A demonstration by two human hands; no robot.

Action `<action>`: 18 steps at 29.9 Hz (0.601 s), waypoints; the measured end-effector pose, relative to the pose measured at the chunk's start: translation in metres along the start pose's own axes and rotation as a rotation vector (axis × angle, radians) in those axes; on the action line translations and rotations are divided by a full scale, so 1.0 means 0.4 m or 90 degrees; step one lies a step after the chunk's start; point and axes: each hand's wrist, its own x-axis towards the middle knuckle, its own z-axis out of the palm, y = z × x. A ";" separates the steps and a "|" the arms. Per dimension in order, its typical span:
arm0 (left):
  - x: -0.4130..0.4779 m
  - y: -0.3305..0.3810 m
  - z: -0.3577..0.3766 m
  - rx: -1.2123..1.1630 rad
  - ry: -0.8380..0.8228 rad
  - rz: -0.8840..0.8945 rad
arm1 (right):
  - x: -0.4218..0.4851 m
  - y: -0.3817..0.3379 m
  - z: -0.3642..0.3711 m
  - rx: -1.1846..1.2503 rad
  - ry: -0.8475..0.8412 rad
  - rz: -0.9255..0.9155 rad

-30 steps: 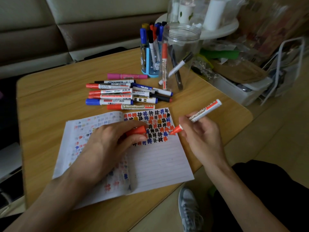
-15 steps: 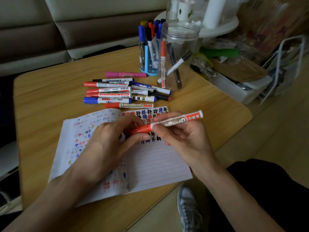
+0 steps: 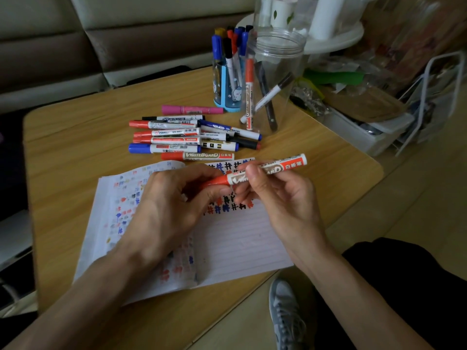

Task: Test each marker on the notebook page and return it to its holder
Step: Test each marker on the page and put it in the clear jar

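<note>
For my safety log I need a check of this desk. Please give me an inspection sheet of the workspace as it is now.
Surface: wooden table, dimly lit.
Job's things: open notebook with coloured marks; red marker above it; loose markers lying beyond it; blue holder and clear jar with markers standing inside.
Clutter: white bin right of the table; round tray behind the jar.
Hands: left hand grips the marker's red end, right hand pinches its barrel.
Cables: nothing seen.
Surroundings: sofa behind, wire rack, grey shoe on floor.
</note>
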 end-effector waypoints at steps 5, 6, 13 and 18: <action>0.004 0.006 -0.004 0.018 -0.006 -0.003 | -0.001 0.004 0.003 -0.013 -0.011 -0.012; 0.005 0.010 -0.006 0.021 -0.017 0.007 | -0.001 0.005 0.001 -0.016 -0.010 -0.018; 0.013 0.023 0.022 0.057 -0.134 0.019 | -0.002 -0.014 -0.037 -0.088 -0.021 -0.066; 0.049 0.062 0.072 0.040 -0.148 0.004 | 0.011 -0.065 -0.105 -0.136 0.030 -0.102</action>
